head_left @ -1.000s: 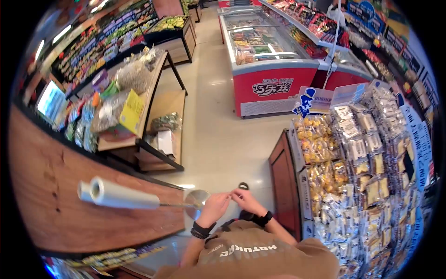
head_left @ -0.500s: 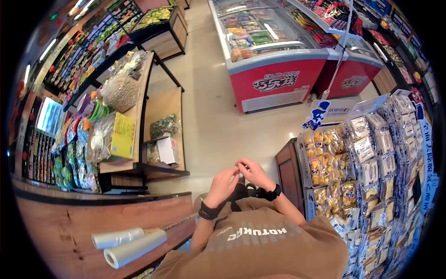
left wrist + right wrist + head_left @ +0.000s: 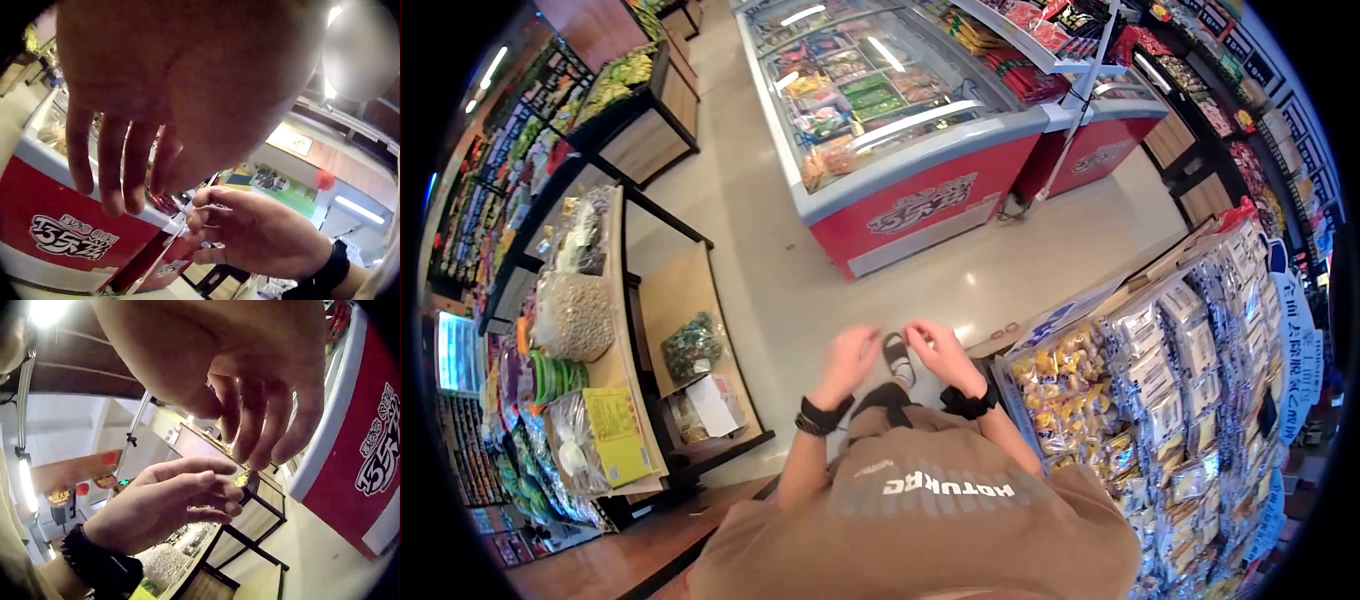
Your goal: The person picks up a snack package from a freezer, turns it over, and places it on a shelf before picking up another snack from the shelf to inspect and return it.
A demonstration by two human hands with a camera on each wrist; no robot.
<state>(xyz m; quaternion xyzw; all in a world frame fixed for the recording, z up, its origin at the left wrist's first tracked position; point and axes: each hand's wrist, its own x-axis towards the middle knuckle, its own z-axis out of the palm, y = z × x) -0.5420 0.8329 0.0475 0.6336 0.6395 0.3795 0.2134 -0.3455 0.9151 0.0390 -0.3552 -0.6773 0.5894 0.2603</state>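
Note:
Both hands are held out in front of the brown shirt, a small gap between them in the head view. The left hand (image 3: 850, 360) has loosely bent fingers with nothing in them. Beside it, the right hand (image 3: 940, 355) also hangs relaxed and holds nothing. Seen from the left wrist, the left hand's fingers (image 3: 111, 169) droop loosely, with the right hand (image 3: 262, 234) facing them. From the right wrist, the left hand (image 3: 159, 503) shows half-curled fingers below the right hand (image 3: 231, 356). Dark bands circle both wrists.
A red chest freezer (image 3: 930, 215) stands ahead. To the right rises a rack of packaged snacks (image 3: 1090, 370). On the left, a wooden shelf stand (image 3: 675, 315) bears a bag of nuts (image 3: 578, 315) and a yellow box (image 3: 615, 435). Tiled floor (image 3: 750, 230) runs between them.
The hands, touching at the fingertips before, have drawn apart. The head view has swung to the right, and the clear plastic rolls on the wooden counter have left the picture.

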